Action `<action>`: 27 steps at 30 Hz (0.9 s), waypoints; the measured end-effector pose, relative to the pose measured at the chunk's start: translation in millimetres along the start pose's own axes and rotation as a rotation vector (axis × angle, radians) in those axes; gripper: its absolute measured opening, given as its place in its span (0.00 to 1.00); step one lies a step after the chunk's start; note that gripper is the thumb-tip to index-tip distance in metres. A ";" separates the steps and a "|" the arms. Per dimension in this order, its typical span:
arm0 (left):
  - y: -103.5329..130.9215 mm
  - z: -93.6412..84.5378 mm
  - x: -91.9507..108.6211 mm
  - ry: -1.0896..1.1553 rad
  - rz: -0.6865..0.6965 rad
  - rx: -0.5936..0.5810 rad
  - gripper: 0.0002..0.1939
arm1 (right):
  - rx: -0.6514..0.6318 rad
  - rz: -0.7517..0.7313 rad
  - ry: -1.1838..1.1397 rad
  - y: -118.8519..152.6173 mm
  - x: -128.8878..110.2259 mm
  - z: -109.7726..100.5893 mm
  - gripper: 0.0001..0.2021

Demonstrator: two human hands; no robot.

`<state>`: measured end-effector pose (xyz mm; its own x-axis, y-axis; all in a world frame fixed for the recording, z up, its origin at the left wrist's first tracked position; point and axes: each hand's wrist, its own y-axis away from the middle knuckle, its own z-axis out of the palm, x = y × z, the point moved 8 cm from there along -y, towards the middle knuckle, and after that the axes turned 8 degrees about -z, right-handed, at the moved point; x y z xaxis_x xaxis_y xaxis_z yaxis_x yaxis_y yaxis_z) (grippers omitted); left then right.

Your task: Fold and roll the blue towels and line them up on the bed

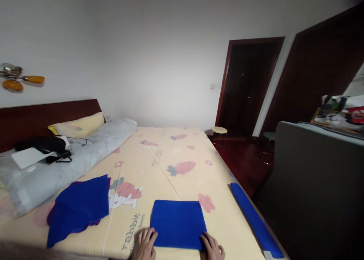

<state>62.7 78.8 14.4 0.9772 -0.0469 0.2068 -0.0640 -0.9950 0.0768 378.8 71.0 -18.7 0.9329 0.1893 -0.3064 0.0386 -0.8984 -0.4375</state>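
Observation:
A blue cloth, folded into a flat, nearly square shape, lies on the bed near its front edge. My left hand is at the cloth's lower left side, fingers bent and closed on the edge. At the lower right corner, my right hand grips the cloth in the same way. To the left is a loose pile of blue cloths, with purple fabric showing underneath. A long, narrow folded blue cloth with a white tag rests along the bed's right edge.
The bed has a yellow sheet printed with carrots and rabbits. A rolled grey quilt and a yellow pillow lie by the headboard. A round stool stands beyond the bed, and a dark grey panel rises at right.

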 end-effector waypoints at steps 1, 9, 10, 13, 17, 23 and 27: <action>-1.5 -0.5 1.2 0.001 0.013 -0.004 0.35 | -0.006 0.008 0.023 -2.7 -1.0 -1.4 0.24; -6.5 -31.0 6.1 0.149 0.013 0.040 0.24 | -0.247 -0.059 -0.149 -16.7 8.3 -16.1 0.26; -5.2 -37.4 7.2 0.178 0.022 0.049 0.22 | -0.282 -0.055 -0.177 -17.0 8.8 -18.7 0.26; 0.2 -49.1 5.8 0.256 0.028 0.049 0.19 | -0.324 -0.016 -0.240 -15.8 9.9 -27.8 0.20; 4.1 -39.2 -12.6 0.386 -0.076 0.014 0.16 | -0.313 0.077 -0.313 -11.7 14.2 -33.0 0.15; -11.2 -24.2 -32.5 0.548 -0.165 0.141 0.14 | -0.266 0.183 -0.300 -20.8 19.5 -30.6 0.19; -19.9 -23.8 -35.1 0.484 -0.245 0.221 0.16 | -0.176 0.173 -0.172 -25.1 22.4 -27.7 0.19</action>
<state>24.9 102.3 28.8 0.7509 0.1811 0.6351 0.2473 -0.9688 -0.0161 408.6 86.9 8.8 0.8573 0.0781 -0.5089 -0.0405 -0.9752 -0.2178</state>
